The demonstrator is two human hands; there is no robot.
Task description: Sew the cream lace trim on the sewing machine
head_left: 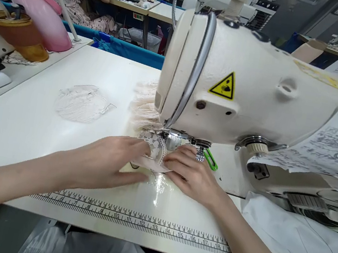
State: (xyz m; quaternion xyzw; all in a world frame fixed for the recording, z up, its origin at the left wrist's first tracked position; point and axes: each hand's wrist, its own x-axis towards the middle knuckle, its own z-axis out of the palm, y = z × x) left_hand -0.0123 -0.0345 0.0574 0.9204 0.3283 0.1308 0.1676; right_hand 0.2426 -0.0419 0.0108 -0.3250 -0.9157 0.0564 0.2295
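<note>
A piece of pale lace fabric (156, 144) lies under the presser foot (168, 133) of a white sewing machine (249, 79). Its gathered, ruffled part (146, 105) spreads over the table behind and left of the needle area. My left hand (117, 159) rests on the near left of the lace, fingers stretched over it and thumb held apart. From the right, my right hand (193, 174) has its bent fingers closed on the fabric's right edge, close to the presser foot. The needle tip itself is too small to make out.
A loose off-white fabric piece (84, 103) lies on the table left of the machine. Green thread snips (210, 159) sit behind my right hand. A ruler strip (145, 223) runs along the front edge. White cloth (294, 231) lies right. A pink bottle (38, 16) stands far left.
</note>
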